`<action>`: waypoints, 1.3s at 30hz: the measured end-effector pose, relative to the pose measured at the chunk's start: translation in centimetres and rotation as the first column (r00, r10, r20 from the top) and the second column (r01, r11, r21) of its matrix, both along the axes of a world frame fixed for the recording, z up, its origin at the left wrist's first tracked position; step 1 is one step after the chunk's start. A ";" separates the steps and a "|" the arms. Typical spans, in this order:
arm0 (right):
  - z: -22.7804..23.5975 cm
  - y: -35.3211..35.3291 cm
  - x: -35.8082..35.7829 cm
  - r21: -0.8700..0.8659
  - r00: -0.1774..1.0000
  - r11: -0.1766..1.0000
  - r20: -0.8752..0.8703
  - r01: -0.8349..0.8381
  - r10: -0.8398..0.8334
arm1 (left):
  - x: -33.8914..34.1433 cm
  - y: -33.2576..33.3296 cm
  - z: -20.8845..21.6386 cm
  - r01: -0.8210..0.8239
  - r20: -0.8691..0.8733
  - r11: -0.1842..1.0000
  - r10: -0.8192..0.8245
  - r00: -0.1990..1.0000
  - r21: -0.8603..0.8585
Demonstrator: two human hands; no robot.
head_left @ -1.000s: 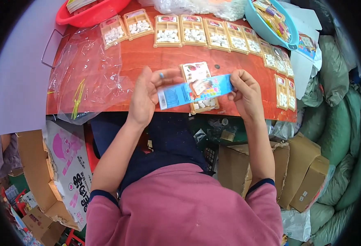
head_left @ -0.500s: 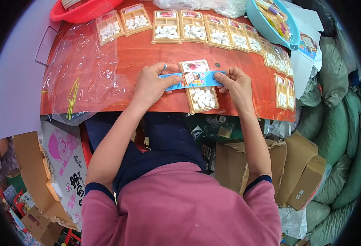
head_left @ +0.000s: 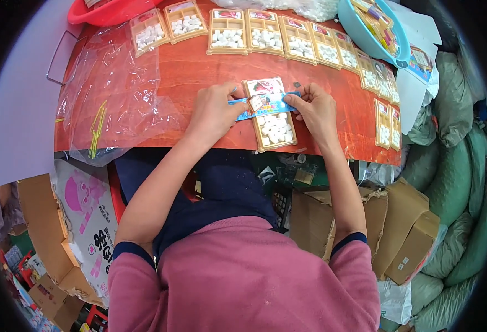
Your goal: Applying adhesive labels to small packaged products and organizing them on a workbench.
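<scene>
From my feed, left hand (head_left: 213,113) and right hand (head_left: 316,110) each pinch an end of the blue strip (head_left: 265,103) across the tray (head_left: 271,116). Uneven grip could skew it, spilling white pieces (head_left: 275,128).

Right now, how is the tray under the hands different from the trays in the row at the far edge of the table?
The near tray has a blue paper strip laid across it, with the left hand and right hand at the strip's ends; the far row of trays has no strip and nobody touches it. The near tray lies alone at the front edge; the far trays lie side by side. All hold white pieces in tan frames.
</scene>
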State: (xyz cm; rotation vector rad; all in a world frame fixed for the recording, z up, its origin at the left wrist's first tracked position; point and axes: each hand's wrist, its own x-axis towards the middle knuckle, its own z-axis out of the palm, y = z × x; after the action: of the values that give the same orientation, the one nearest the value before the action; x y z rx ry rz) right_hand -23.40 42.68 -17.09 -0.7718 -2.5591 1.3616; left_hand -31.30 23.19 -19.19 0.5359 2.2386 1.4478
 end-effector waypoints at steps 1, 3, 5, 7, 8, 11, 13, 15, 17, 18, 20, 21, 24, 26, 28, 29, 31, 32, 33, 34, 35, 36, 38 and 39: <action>0.0 -0.2 0.0 0.041 1.000 0.999 -0.004 -0.026 0.026 | 0.1 -0.1 -0.5 0.003 -0.112 1.000 -0.004 0.994 -0.008; -0.2 -0.6 0.0 0.081 0.998 0.995 -0.010 -0.058 0.059 | 0.4 -0.7 -0.4 -0.002 -0.226 1.000 -0.003 0.974 -0.019; -0.6 -1.7 0.1 -0.014 0.997 0.997 0.020 -0.081 0.081 | 1.6 -2.4 0.1 -0.035 -0.208 0.995 0.015 0.978 -0.096; -0.6 -3.4 0.3 -0.045 0.991 0.991 0.028 -0.129 0.130 | 3.2 -4.6 0.2 -0.090 -0.119 0.993 0.080 0.990 -0.080; -0.7 -4.4 0.3 0.007 0.988 0.988 0.007 -0.156 0.156 | 4.1 -5.7 0.4 -0.130 -0.029 0.990 0.128 0.991 -0.062; -1.1 -7.3 0.3 0.097 0.970 0.968 -0.051 -0.232 0.237 | 6.4 -8.3 0.2 -0.259 -0.039 0.966 0.259 0.965 -0.009; -1.3 -8.8 0.3 0.120 0.952 0.951 -0.072 -0.287 0.296 | 7.4 -9.9 -0.5 -0.312 0.013 0.950 0.312 0.950 -0.019; -1.5 -10.0 -0.2 0.097 0.938 0.939 -0.077 -0.330 0.338 | 8.1 -11.3 -2.4 -0.428 0.169 0.890 0.403 0.900 0.159; -1.6 -10.7 -0.6 0.083 0.928 0.930 -0.082 -0.357 0.364 | 8.3 -11.8 -3.4 -0.484 0.343 0.839 0.390 0.855 0.250; -1.5 -11.0 -0.9 0.111 0.917 0.918 -0.078 -0.381 0.390 | 8.1 -11.9 -3.6 -0.534 0.501 0.779 0.335 0.798 0.330; -1.3 -11.3 -1.3 0.144 0.903 0.901 -0.077 -0.410 0.424 | 7.9 -11.8 -3.1 -0.542 0.557 0.767 0.299 0.775 0.342; -1.5 -11.3 -1.3 0.097 0.908 0.909 -0.078 -0.405 0.412 | 7.7 -11.8 -2.7 -0.546 0.608 0.761 0.258 0.751 0.351; -2.1 -10.9 -1.4 0.027 0.906 0.910 -0.089 -0.414 0.414 | 7.6 -12.0 -3.2 -0.472 0.562 0.835 0.255 0.787 0.282; -2.1 -10.6 -1.1 -0.093 0.922 0.919 -0.101 -0.383 0.374 | 7.6 -11.4 -3.0 -0.474 0.634 0.825 0.193 0.749 0.309; -1.6 -11.0 -0.6 -0.257 0.935 0.899 -0.102 -0.355 0.340 | 8.2 -11.2 -4.1 -0.541 0.710 0.751 0.139 0.690 0.379; -1.3 -11.2 -0.3 -0.322 0.939 0.883 -0.082 -0.342 0.334 | 8.6 -11.2 -5.1 -0.574 0.745 0.709 0.104 0.659 0.409; -1.3 -10.7 0.6 -0.421 0.947 0.851 -0.082 -0.315 0.310 | 9.4 -11.0 -5.8 -0.583 0.752 0.620 -0.018 0.658 0.525; -0.9 -10.9 0.9 -0.516 0.954 0.806 -0.097 -0.292 0.283 | 9.5 -11.1 -5.6 -0.569 0.745 0.612 -0.049 0.666 0.549; -0.5 -10.9 1.4 -0.605 0.962 0.752 -0.101 -0.261 0.252 | 9.7 -11.1 -4.9 -0.576 0.740 0.573 -0.082 0.667 0.583; -0.7 -10.8 1.6 -0.677 0.955 0.678 -0.142 -0.285 0.259 | 9.7 -11.3 -4.5 -0.569 0.735 0.562 -0.106 0.670 0.600; -0.3 -10.9 1.8 -0.676 0.952 0.675 -0.147 -0.296 0.270 | 9.7 -11.4 -4.0 -0.559 0.730 0.554 -0.136 0.670 0.617; 0.2 -11.0 2.1 -0.711 0.950 0.638 -0.147 -0.295 0.275 | 9.6 -11.5 -3.6 -0.563 0.729 0.548 -0.131 0.672 0.618; 0.6 -10.9 2.2 -0.753 0.935 0.573 -0.157 -0.322 0.319 | 9.4 -11.6 -3.0 -0.530 0.700 0.550 -0.151 0.698 0.646; 0.7 -10.8 2.1 -0.753 0.935 0.576 -0.151 -0.319 0.320 | 9.3 -11.6 -3.1 -0.533 0.703 0.547 -0.153 0.694 0.645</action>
State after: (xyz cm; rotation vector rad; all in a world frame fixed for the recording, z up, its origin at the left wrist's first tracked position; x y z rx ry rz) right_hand -21.25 31.86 -16.37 -0.3602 -2.0899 2.6561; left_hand -22.00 11.62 -22.24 -0.1050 0.9117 2.3242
